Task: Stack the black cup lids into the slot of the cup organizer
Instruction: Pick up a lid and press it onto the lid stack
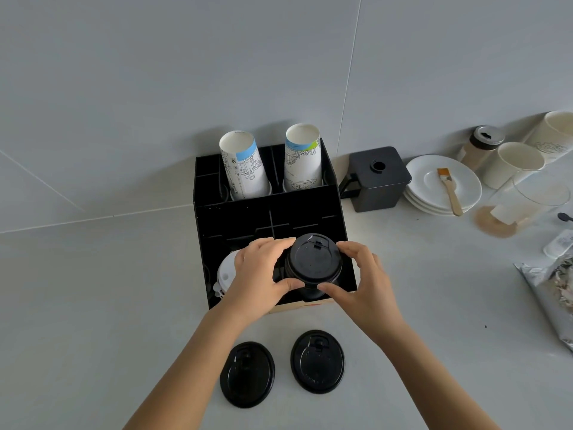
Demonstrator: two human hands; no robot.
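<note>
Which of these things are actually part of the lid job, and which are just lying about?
In use: stack of black lids, left hand, right hand, two loose black lids, cup organizer.
Lying about: saucers, brush, black box, paper cups.

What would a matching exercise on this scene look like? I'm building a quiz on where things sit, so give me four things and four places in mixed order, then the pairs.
Things:
1. stack of black lids
2. two loose black lids
3. brush
4. paper cups

Places:
A. on the white saucers
B. upside down in the back row of the cup organizer
C. between the left hand and right hand, at the organizer's front right slot
D. flat on the counter, nearest the person

Pairs: 1-C, 2-D, 3-A, 4-B
</note>
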